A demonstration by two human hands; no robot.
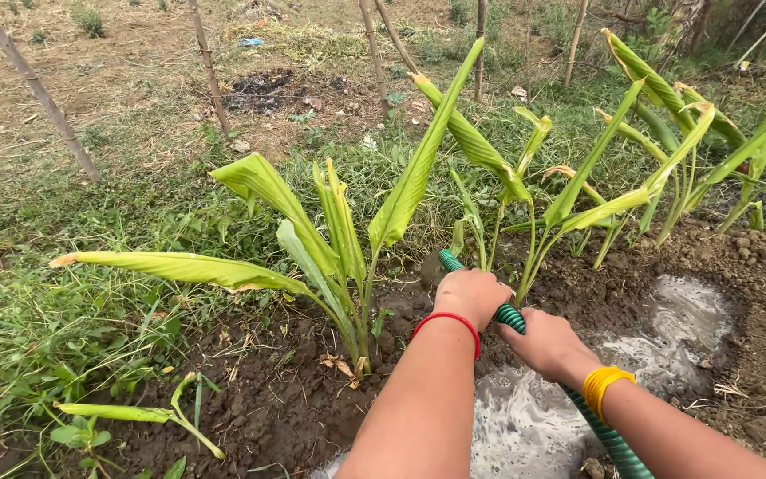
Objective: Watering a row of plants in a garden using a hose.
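The dug soil bed (285,399) is dark, damp and bare, and fills the lower half of the head view. Behind it lies rough grass (63,293), and beyond that dry ground crossed by thin wooden stakes (37,89).

A row of broad-leaved plants stands along the bed's far edge. The nearest plant (339,257) rises left of the hose, its long leaves pale yellow-green and partly curled. A second plant (507,177) stands directly behind the hose. A third clump (685,151) stands further to the hose's right.

A puddle of frothy water (667,328) covers the soil to the right of the hose and runs on beneath it toward the lower edge of the view.

The green ribbed hose (509,315) crosses the bed diagonally, from the lower right up toward the plant stems, its end just beyond the forward hand.

The left hand (472,297) is closed around the hose near its end, with a red bangle (450,321) at the wrist. The right hand (550,348) is closed around the hose just behind the left, touching or nearly touching it, with a yellow band (603,387) at the wrist.
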